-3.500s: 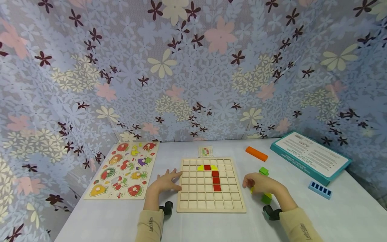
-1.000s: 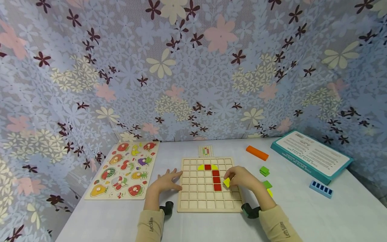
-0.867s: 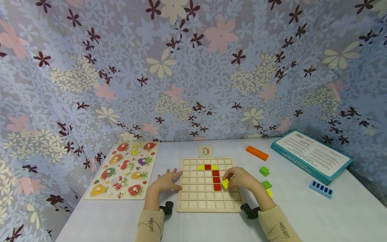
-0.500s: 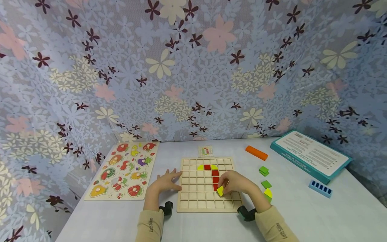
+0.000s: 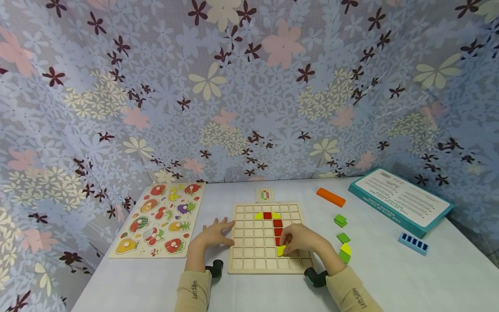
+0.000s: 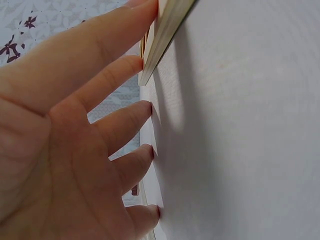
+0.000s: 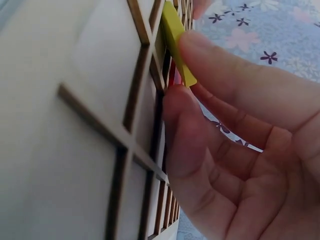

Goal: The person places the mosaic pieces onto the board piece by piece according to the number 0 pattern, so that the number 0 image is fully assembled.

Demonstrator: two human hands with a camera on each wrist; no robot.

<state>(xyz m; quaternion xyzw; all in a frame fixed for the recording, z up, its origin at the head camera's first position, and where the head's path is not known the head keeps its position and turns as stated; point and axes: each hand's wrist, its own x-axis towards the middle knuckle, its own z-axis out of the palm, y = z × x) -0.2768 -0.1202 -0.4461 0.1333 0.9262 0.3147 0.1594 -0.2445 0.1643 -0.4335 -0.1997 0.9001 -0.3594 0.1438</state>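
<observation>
The yellow tile (image 5: 280, 251) is pinched by the right fingers (image 7: 186, 127), nearside of the red tiles (image 5: 277, 223); left fingers (image 6: 124, 125) are splayed.

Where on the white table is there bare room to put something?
Bare patches: in front of the square wooden grid board, between the beige sleeves; between the right sleeve and the blue rectangular slotted piece. Crowded: right of the board, with flat green and yellow blocks beside the right forearm.

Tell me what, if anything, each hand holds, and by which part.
The right hand pinches a yellow piece by its edge nearest that hand; the left hand holds nothing, only touching the board.
</observation>
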